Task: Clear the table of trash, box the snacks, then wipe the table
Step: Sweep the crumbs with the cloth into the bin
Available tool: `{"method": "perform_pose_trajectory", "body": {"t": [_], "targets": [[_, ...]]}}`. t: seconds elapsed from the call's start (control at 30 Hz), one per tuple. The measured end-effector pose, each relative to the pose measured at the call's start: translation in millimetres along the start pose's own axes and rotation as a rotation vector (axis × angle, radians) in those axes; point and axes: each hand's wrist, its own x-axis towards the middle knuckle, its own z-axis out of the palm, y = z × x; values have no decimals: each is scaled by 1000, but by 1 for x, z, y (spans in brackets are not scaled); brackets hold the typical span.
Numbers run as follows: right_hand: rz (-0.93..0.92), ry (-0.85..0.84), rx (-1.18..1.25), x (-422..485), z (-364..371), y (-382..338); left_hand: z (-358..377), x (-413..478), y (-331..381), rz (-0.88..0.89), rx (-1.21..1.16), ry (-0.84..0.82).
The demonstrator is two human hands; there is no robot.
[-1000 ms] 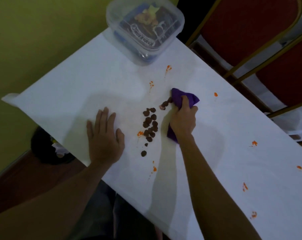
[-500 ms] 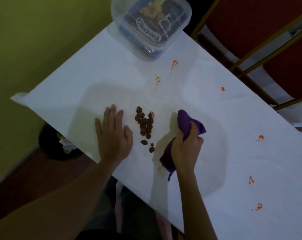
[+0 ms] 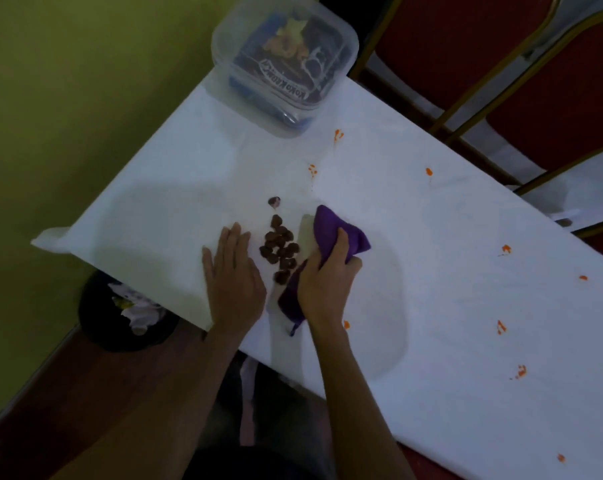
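On the white table, my right hand grips a purple cloth pressed flat against the surface. Just left of the cloth lies a pile of several small brown crumbs, with one stray piece farther up. My left hand rests flat on the table, fingers spread, left of the pile and holding nothing. Several orange stains dot the table to the right and above. A clear plastic box holding snack packets stands at the far corner.
A black trash bin with crumpled paper sits on the floor below the table's left edge. Red chairs with gold frames stand behind the table. A green wall runs along the left.
My right hand pulled the cloth from the far side of the crumbs toward the near edge, then pushed it left against the pile. The crumbs have bunched closer to my left hand.
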Motion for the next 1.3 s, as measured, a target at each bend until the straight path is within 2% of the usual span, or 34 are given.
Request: {"method": "perform_pose_trajectory", "body": {"t": [0.1,0.2,0.27,0.5,0.73,0.8,1.0,1.2,1.3], "targets": [[50,122,-7,9,-19,13,-19,18,-53,-159,-6,102],[99,117,-35,12,-15,20,-32,30,-95,-211,101,192],[102,64,-53,11,2,16,-33,33,-97,-197,144,191],[-63,-71,-110,-11,84,-36,-37,36,-93,-265,129,105],[-81,38,-126,26,56,-49,-39,37,-92,-268,105,83],[-77,18,-158,49,49,-53,-39,36,-93,-268,100,92],[-293,-190,-326,98,72,-75,-39,38,-93,-259,103,88],[-719,-430,-551,70,99,-86,-36,37,-95,-242,122,128],[-817,-535,-550,67,90,-88,-35,38,-96,-238,127,129]]}}
